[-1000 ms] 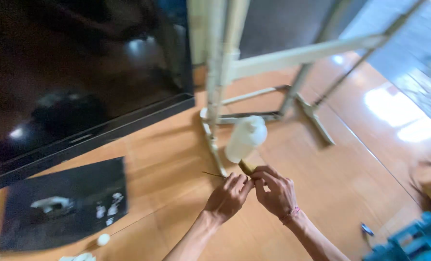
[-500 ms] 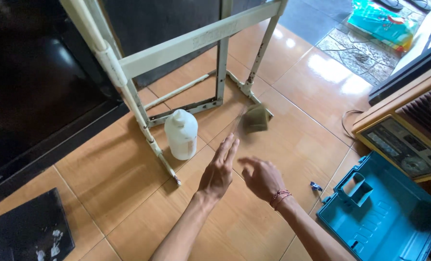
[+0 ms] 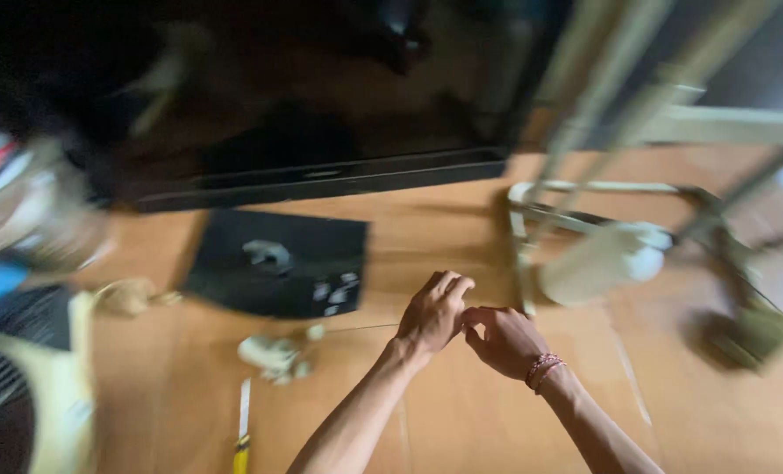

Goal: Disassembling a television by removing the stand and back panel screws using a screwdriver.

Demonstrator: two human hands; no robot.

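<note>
Kneeling over an orange tiled floor point(image 3: 461, 430), a person brings both bare hands together low in the blurred head view. At the far left edge lie smeared shapes too blurred to name, among them something striped and pale yellow. Next comes a flat black panel point(image 3: 277, 263) lying on the tiles, with small pale parts on its face. Just below its lower edge sits a small whitish lump point(image 3: 273, 355), and nearer the bottom edge a thin tool with a yellow handle point(image 3: 243, 430) points up the frame. Behind all this a large dark screen point(image 3: 303, 96) fills the upper half, its lower bezel running along the floor.

The left hand point(image 3: 433, 312) and the right hand point(image 3: 507, 341) meet at the fingertips, well clear of the panel. A very thin line, perhaps a wire point(image 3: 361, 328), runs leftward from the left hand over the tiles. Each grip is curled with fingers pressed together; whether they pinch that line cannot be told through the blur. A red bracelet circles the right wrist.

Right of the hands stands a pale metal frame point(image 3: 584, 189), and a white plastic bottle point(image 3: 606, 261) lies by its base bar, near the right hand. Bare tiles lie open below and between the forearms.
</note>
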